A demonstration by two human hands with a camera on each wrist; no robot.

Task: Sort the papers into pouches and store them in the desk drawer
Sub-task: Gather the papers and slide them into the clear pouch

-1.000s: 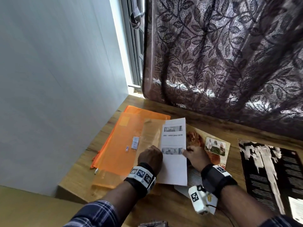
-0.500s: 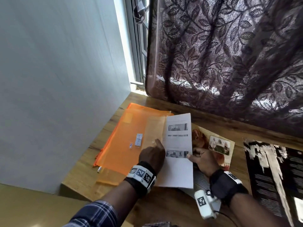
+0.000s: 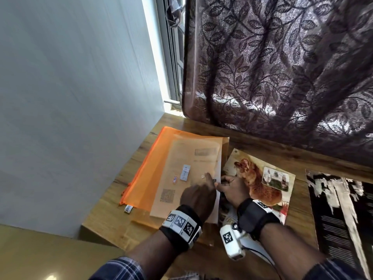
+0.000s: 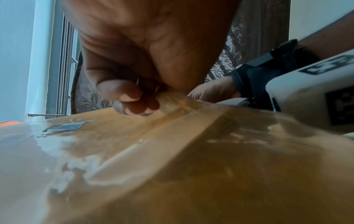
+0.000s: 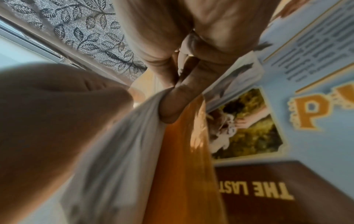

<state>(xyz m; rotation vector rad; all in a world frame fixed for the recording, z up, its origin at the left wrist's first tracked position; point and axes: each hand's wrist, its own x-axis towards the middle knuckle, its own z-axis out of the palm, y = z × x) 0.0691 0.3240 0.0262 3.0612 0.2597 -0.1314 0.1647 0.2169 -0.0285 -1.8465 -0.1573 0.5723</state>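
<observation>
A translucent amber pouch [image 3: 177, 190] lies on a bright orange zip pouch [image 3: 145, 174] at the desk's left end. A white printed paper [image 3: 201, 158] shows through the amber layer, almost wholly inside; only a narrow white strip [image 3: 217, 201] sticks out at the right edge. My left hand [image 3: 198, 196] rests on the pouch and pinches its open edge [image 4: 168, 97] with curled fingers [image 4: 132, 97]. My right hand [image 3: 230, 185] is right beside it and pinches the paper's edge [image 5: 145, 115] between thumb and finger [image 5: 176, 100].
A magazine page with a brown animal [image 3: 260, 186] and a small photo card [image 3: 275, 178] lie under my right hand. A black printed sheet [image 3: 343, 209] lies further right. A leaf-patterned curtain [image 3: 282, 67] hangs behind the desk [image 3: 113, 219]; a wall [image 3: 70, 98] is at left.
The white paper, which lay on top at the pouch's right edge, has slid left into the amber pouch. Both hands have come together at the pouch's opening.
</observation>
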